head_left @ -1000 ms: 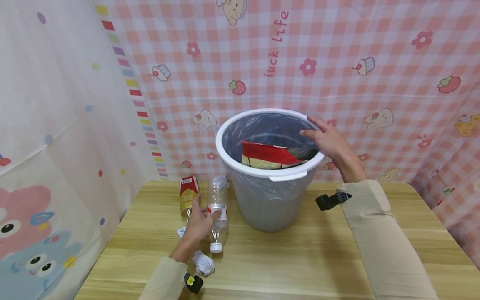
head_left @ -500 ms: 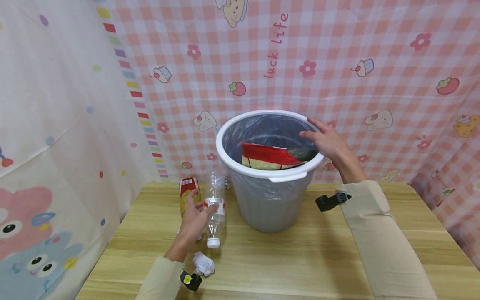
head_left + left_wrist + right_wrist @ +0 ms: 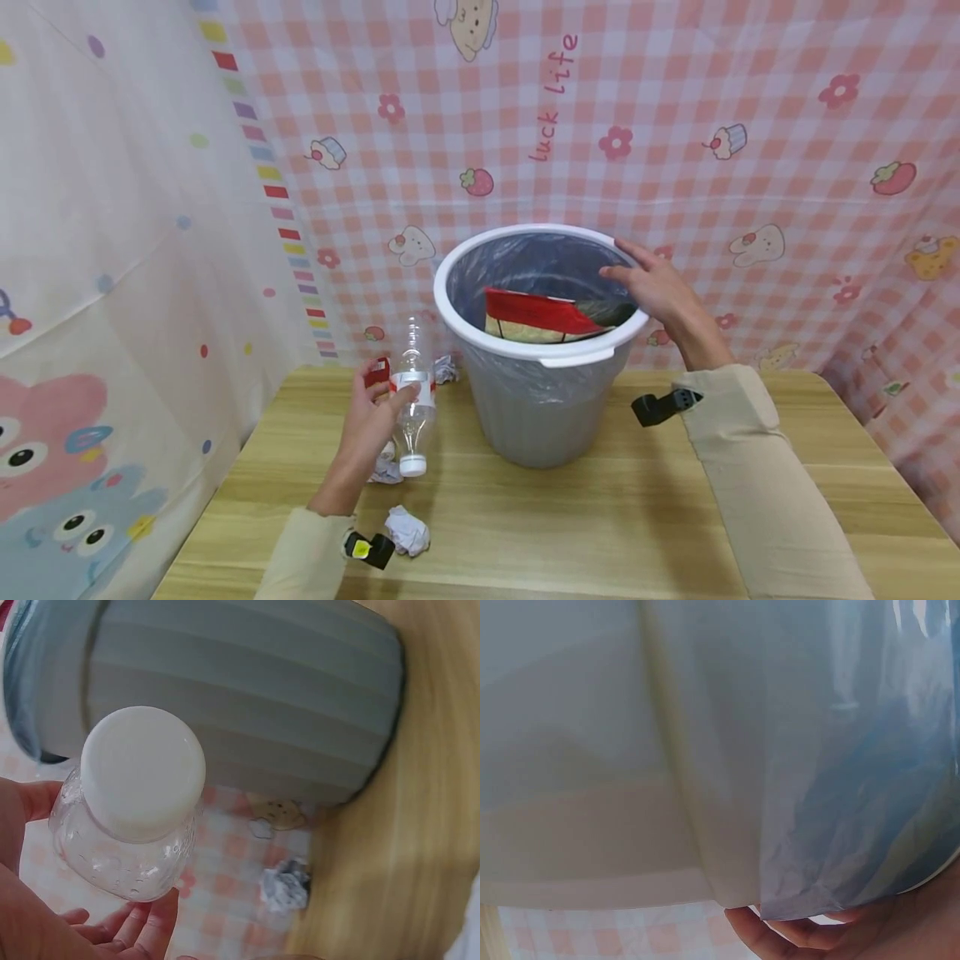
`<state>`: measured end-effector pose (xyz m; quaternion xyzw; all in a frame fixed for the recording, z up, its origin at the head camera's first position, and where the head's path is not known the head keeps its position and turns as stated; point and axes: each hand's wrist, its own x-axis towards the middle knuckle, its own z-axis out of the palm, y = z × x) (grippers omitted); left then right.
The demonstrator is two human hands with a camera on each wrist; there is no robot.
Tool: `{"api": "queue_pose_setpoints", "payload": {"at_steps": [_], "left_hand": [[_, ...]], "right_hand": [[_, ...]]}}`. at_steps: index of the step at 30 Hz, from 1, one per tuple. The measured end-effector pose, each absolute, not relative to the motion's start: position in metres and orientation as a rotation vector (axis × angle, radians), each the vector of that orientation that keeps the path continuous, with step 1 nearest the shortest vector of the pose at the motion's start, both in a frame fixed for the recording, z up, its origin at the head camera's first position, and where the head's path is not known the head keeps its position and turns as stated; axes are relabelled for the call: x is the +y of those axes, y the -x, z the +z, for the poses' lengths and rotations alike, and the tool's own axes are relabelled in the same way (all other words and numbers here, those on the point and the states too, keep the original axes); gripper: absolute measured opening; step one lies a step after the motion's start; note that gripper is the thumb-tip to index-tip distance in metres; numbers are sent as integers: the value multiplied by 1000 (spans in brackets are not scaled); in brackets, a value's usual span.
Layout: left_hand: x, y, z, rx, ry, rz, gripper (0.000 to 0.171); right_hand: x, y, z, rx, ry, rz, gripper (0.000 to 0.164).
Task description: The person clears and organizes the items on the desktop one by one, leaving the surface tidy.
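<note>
My left hand [image 3: 367, 425] grips a clear plastic bottle [image 3: 412, 429] round its red-and-white label, thumb across the front. The bottle's white cap [image 3: 142, 772] points down toward me in the head view and faces the camera in the left wrist view. To its right stands a grey trash can [image 3: 536, 421] with a white rim and a translucent liner. My right hand [image 3: 663, 292] holds the can's right rim, its thumb inside. Fingers [image 3: 787, 937] curl at the liner's edge in the right wrist view. A red-and-beige package [image 3: 528, 312] lies inside the can.
A red carton [image 3: 377, 369] is mostly hidden behind my left hand. Crumpled paper balls lie on the wooden table [image 3: 570, 525]: one in front [image 3: 407, 531], white paper [image 3: 386, 472] beside my left wrist, and another [image 3: 446, 369] behind the bottle. A pink checked curtain [image 3: 555, 108] hangs behind.
My left hand has lifted the bottle up off the table and moved it a little left, now covering most of the carton. My right hand stays on the can's rim.
</note>
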<state>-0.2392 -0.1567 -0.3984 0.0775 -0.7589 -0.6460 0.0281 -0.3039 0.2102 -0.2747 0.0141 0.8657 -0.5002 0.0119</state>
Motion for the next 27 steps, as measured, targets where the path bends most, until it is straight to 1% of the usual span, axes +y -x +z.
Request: {"api": "queue_pose_setpoints", "payload": {"at_steps": [6, 14, 27], "left_hand": [[-160, 237, -379, -2302, -229, -2029, 84], [-163, 236, -346, -2265, -207, -1991, 77], [-156, 223, -288, -2129, -103, -2086, 73]], "right_hand": [[211, 304, -275, 2702, -38, -1556, 69], [210, 304, -275, 2697, -37, -1567, 69], [211, 304, -274, 2679, -38, -1592, 68]]}}
